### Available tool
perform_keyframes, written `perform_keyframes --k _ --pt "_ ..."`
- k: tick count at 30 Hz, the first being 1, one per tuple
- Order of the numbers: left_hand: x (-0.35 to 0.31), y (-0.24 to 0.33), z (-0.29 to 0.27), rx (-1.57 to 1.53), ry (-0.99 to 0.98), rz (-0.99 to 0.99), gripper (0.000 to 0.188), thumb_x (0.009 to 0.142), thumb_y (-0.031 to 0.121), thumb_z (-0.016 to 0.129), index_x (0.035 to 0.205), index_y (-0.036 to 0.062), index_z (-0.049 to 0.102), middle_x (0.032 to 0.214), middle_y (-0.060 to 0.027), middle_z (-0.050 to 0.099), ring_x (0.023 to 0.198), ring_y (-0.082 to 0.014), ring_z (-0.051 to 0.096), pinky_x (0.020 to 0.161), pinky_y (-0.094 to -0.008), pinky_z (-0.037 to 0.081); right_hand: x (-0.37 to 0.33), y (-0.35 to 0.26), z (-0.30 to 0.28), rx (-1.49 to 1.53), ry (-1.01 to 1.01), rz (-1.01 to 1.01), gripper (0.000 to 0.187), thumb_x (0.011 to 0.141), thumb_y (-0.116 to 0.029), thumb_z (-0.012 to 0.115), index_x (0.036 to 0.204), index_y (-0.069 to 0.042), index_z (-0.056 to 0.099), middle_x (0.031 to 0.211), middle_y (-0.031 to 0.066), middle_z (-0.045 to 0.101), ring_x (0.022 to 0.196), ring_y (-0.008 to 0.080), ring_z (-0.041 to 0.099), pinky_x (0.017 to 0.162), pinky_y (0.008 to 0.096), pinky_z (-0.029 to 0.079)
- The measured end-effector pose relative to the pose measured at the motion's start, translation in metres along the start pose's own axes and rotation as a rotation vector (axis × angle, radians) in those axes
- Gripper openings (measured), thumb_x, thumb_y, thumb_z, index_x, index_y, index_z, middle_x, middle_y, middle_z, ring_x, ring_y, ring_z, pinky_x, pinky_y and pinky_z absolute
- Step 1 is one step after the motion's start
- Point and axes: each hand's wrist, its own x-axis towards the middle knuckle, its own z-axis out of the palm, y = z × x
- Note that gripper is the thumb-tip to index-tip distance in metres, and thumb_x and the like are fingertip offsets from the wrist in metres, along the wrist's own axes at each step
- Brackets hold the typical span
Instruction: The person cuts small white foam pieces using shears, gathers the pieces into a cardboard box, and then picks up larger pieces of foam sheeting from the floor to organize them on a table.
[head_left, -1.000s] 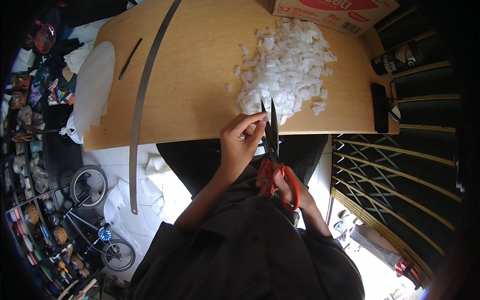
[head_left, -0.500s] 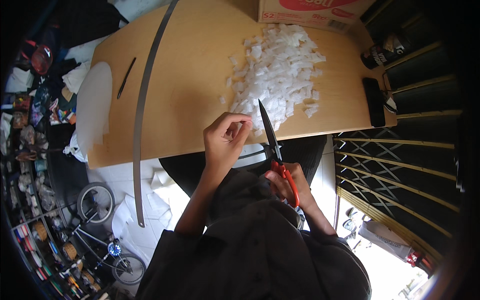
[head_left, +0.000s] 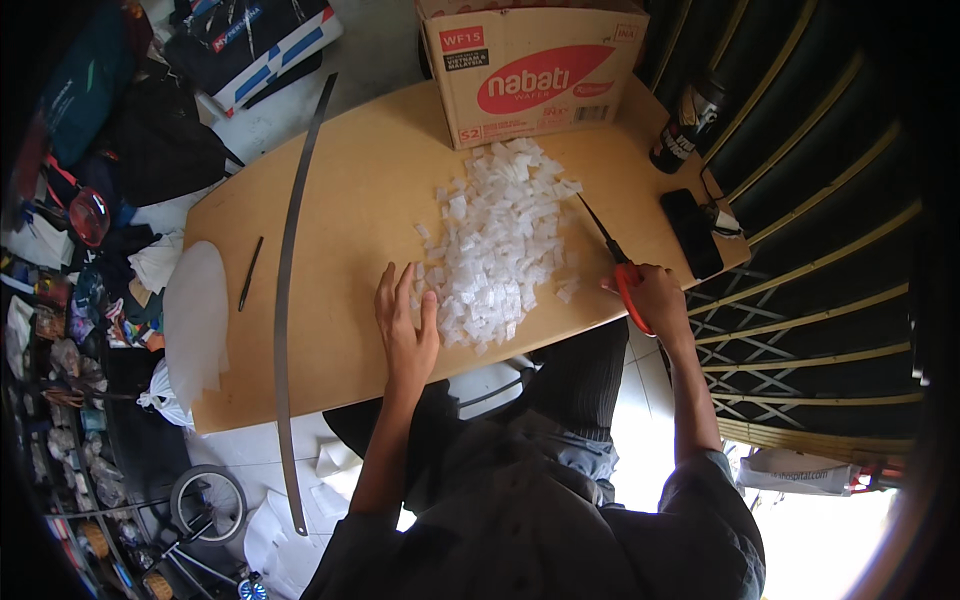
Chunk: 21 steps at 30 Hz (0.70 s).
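A heap of small white cut pieces (head_left: 500, 240) lies in the middle of a wooden table (head_left: 340, 330). My left hand (head_left: 405, 325) rests flat on the table, fingers spread, its fingertips touching the heap's left edge. My right hand (head_left: 655, 295) is at the table's right edge and grips red-handled scissors (head_left: 612, 262), whose blades point up-left toward the heap.
A cardboard box (head_left: 535, 70) stands at the table's far edge. A long metal strip (head_left: 287, 290), a dark pen (head_left: 249, 272) and a white sheet (head_left: 195, 320) lie on the left. A black phone (head_left: 692, 232) and a dark can (head_left: 686, 125) sit on the right. Metal bars run along the right.
My left hand has let go of the piece it held and gone flat beside the heap. My right hand has swung the scissors out to the right, onto the table.
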Motion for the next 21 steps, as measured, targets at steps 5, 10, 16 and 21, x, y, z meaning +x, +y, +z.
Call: perform_keyframes --k 5,10,16,21 --pt "-0.01 -0.002 0.008 -0.03 -0.104 -0.064 0.056 0.096 0.032 0.049 0.144 0.0066 0.032 0.15 -0.029 0.02 0.139 -0.0451 0.019 0.114 -0.0541 0.012 0.036 0.016 0.003 -0.179 0.166 0.014 0.069 0.07 -0.064 0.069 0.091 0.001 0.068 0.09 0.0251 0.067 0.087 0.0407 0.065 0.079 0.044 0.051" --pt "-0.01 -0.001 0.006 -0.021 -0.152 -0.034 0.062 0.095 0.032 0.05 0.145 0.0033 0.028 0.15 -0.0283 0.02 0.14 -0.0436 0.017 0.115 -0.054 0.008 0.058 0.012 0.001 -0.244 0.217 0.026 0.063 0.076 -0.06 0.065 0.092 0.0 0.067 0.093 0.0252 0.066 0.089 0.0409 0.065 0.081 0.045 0.052" --pt "-0.009 -0.002 0.009 -0.03 -0.175 -0.016 0.067 0.093 0.035 0.052 0.145 0.0018 0.026 0.15 -0.0285 0.021 0.141 -0.0433 0.016 0.114 -0.0538 0.009 0.074 0.026 0.011 -0.222 0.255 -0.027 0.052 0.081 -0.052 0.061 0.094 -0.001 0.065 0.093 0.0256 0.066 0.091 0.0412 0.065 0.079 0.0469 0.053" --pt "-0.009 -0.001 0.009 -0.008 -0.178 -0.013 0.071 0.092 0.041 0.052 0.145 0.0018 0.026 0.149 -0.0287 0.021 0.14 -0.0441 0.017 0.114 -0.054 0.01 0.059 0.016 0.007 -0.25 0.259 -0.097 0.05 0.079 -0.048 0.067 0.097 -0.002 0.062 0.092 0.0245 0.065 0.089 0.0424 0.064 0.076 0.0478 0.052"
